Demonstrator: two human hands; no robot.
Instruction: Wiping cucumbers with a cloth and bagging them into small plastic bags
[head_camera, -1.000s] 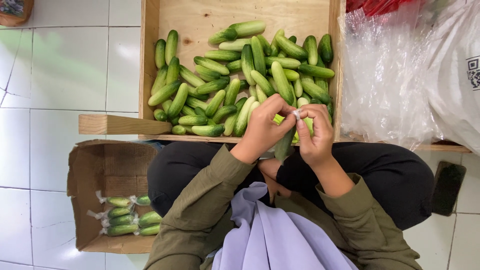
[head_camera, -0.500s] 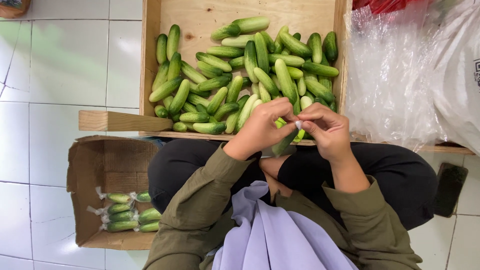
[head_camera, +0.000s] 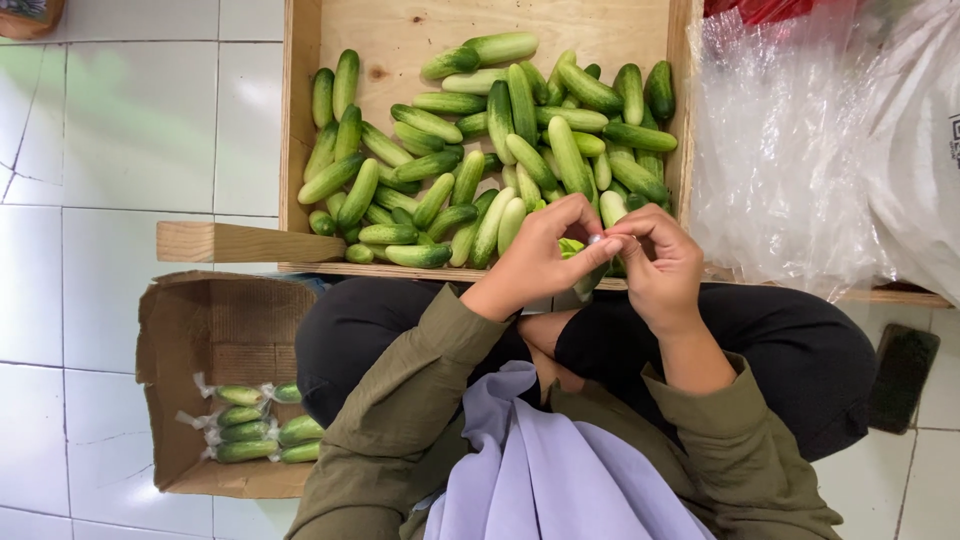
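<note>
My left hand (head_camera: 535, 262) and my right hand (head_camera: 662, 268) meet over my lap at the near edge of a wooden crate (head_camera: 300, 120). Between them they hold a small clear bag of cucumbers (head_camera: 585, 272), mostly hidden by the fingers. The fingertips of both hands pinch the bag's white twisted top (head_camera: 597, 240). The crate holds a heap of loose green cucumbers (head_camera: 480, 150).
A cardboard box (head_camera: 215, 330) on the white tiled floor at my left holds several bagged cucumbers (head_camera: 245, 435). Clear plastic bags (head_camera: 790, 150) pile up to the right of the crate. A dark flat object (head_camera: 902, 375) lies on the floor at far right.
Both hands have shifted slightly right and closer together on the bag's top, and the bag now hangs less below them. The view moved a little toward the crate.
</note>
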